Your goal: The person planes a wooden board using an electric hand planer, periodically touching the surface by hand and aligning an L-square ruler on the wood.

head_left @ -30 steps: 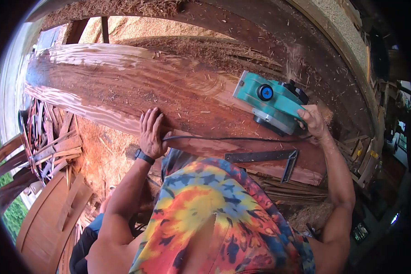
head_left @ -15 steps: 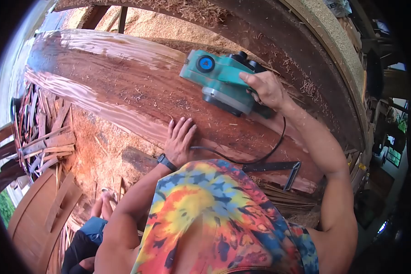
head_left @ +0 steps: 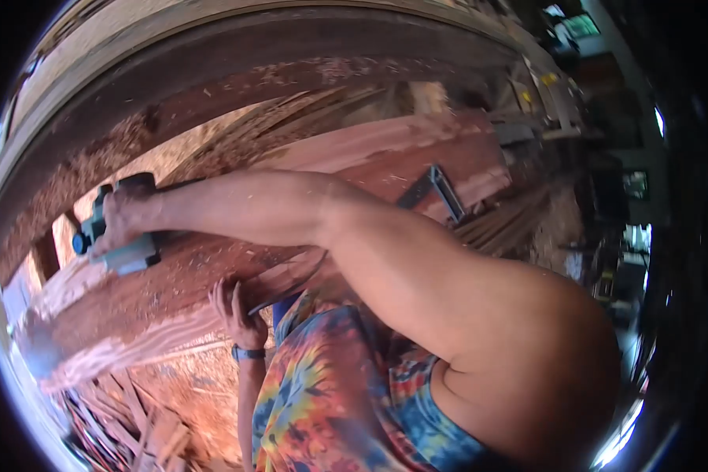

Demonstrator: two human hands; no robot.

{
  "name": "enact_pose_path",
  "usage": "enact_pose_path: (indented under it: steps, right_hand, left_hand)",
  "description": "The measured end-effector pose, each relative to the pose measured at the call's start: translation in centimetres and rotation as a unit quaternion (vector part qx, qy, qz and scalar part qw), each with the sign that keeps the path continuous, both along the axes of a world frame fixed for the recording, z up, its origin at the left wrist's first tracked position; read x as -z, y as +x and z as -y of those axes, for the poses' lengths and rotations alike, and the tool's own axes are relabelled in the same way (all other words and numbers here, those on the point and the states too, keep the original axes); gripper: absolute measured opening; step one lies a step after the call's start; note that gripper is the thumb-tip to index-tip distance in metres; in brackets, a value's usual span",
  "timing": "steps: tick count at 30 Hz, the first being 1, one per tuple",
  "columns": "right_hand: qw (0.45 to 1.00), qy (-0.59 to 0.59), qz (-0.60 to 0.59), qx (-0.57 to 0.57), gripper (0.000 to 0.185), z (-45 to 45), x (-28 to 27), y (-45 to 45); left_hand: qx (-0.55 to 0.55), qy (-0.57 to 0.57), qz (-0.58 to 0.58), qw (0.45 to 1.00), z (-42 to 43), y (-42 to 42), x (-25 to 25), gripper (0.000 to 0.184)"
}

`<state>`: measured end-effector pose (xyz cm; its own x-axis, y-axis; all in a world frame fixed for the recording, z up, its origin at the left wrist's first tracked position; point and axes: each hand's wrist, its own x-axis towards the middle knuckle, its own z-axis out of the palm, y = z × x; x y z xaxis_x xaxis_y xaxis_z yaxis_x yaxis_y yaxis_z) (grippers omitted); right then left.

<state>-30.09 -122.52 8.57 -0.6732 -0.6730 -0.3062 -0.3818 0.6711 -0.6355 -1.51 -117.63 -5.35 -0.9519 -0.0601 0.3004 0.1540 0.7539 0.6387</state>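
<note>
My right hand (head_left: 122, 219) is wrapped around the handle of a teal electric planer (head_left: 130, 256). The planer sits on a long reddish-brown wooden plank (head_left: 189, 271), towards its far left part, and my hand and forearm cover some of it. My left hand (head_left: 240, 318) rests at the plank's near edge with its fingers stretched out and holds nothing. A dark power cord (head_left: 287, 293) runs close beside that hand. Farther right, a metal square (head_left: 444, 193) lies on the plank.
Behind the plank stands a long dark curved beam (head_left: 291, 51) with shavings on it. Wood scraps (head_left: 145, 425) are piled at the lower left, beside sawdust (head_left: 200, 385) on the ground. Stacked thin strips (head_left: 503, 220) lie at the right.
The planer has travelled left along the plank in my right hand, and my arm now reaches across. The view has swung round to the right. My left hand stays at the plank's near edge.
</note>
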Motion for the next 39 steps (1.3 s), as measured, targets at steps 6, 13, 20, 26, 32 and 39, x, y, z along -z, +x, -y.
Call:
enact_pose_path:
  steps: [6, 13, 20, 26, 32, 39]
  right_hand:
    - [0.995, 0.029, 0.098, 0.002, 0.086, -6.7, -1.5, -1.0]
    - [0.949, -0.038, 0.312, 0.025, 0.060, -18.1, -2.2, -4.1]
    - [0.960, -0.019, 0.279, 0.029, 0.067, -29.7, -1.7, -5.1]
    - [0.976, -0.017, 0.214, 0.043, 0.076, -40.7, -1.4, -5.9]
    - [0.977, -0.024, 0.208, 0.034, 0.071, -58.1, 0.0, -7.2]
    - [0.982, -0.024, 0.186, 0.029, 0.067, -82.5, 0.2, -9.0]
  left_hand:
    - [0.005, 0.018, -0.027, 0.999, 1.7, 2.0, 0.4, 0.011]
    - [-0.081, -0.028, 0.042, 0.995, 3.5, 4.3, -1.2, 0.003]
    - [-0.095, -0.011, 0.057, 0.994, 1.0, 1.9, -1.9, 0.016]
    - [-0.112, 0.025, 0.113, 0.987, -2.9, 2.8, -1.0, 0.017]
    - [-0.172, -0.053, 0.112, 0.977, -15.1, 4.1, -1.4, 0.022]
    - [-0.273, -0.048, 0.105, 0.955, -30.7, 2.2, -6.9, 0.013]
